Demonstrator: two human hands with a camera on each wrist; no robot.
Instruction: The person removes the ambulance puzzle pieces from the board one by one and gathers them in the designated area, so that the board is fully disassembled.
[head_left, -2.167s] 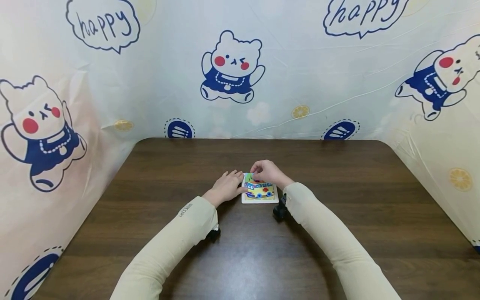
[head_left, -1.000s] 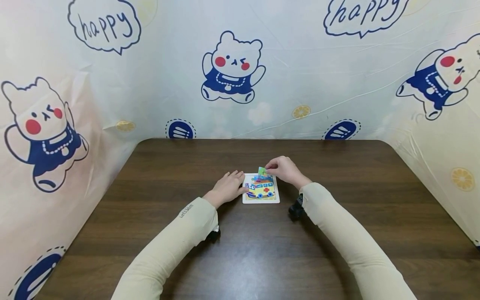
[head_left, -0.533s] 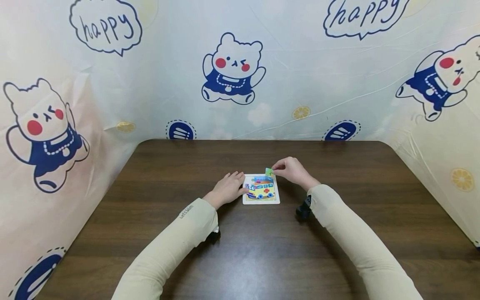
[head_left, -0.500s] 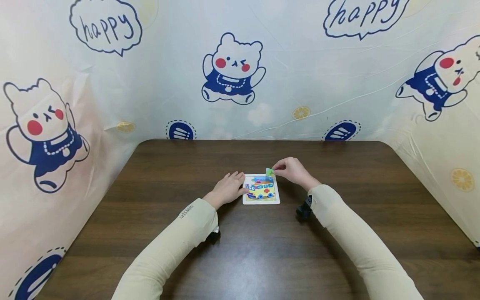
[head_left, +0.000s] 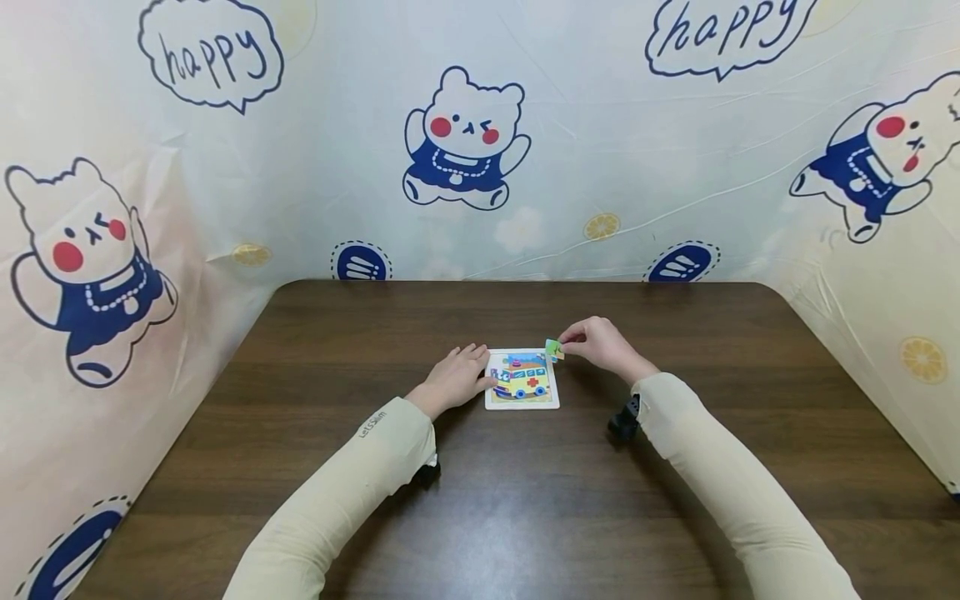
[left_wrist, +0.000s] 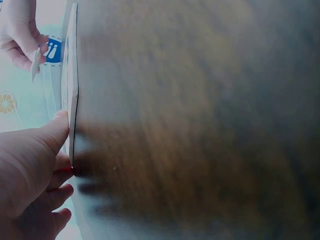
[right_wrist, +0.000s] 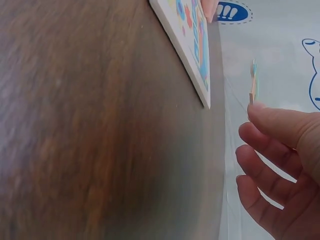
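A white-framed jigsaw puzzle board (head_left: 525,406) with a yellow ambulance picture lies flat on the table. My left hand (head_left: 452,377) rests at its left edge, fingers extended, the thumb over the picture's side. In the left wrist view the thumb touches the board's thin edge (left_wrist: 74,90). Thumb and fingertips of my right hand (head_left: 602,343) pinch a green puzzle piece (head_left: 553,348) at the board's top right corner. The right wrist view shows that puzzle piece (right_wrist: 253,85) edge-on, raised above the board's level, with the other fingers loosely bent.
The brown wooden table (head_left: 360,333) extends around the board. A patterned cloth (head_left: 570,125) with cartoon bears hangs behind it and along both sides. Small black wrist cameras sit under both sleeves, the right one (head_left: 624,423) lower than the hand.
My right hand has lifted the green puzzle piece from the upper part of the picture and carried it rightward to the corner. The left hand stays in place on the board.
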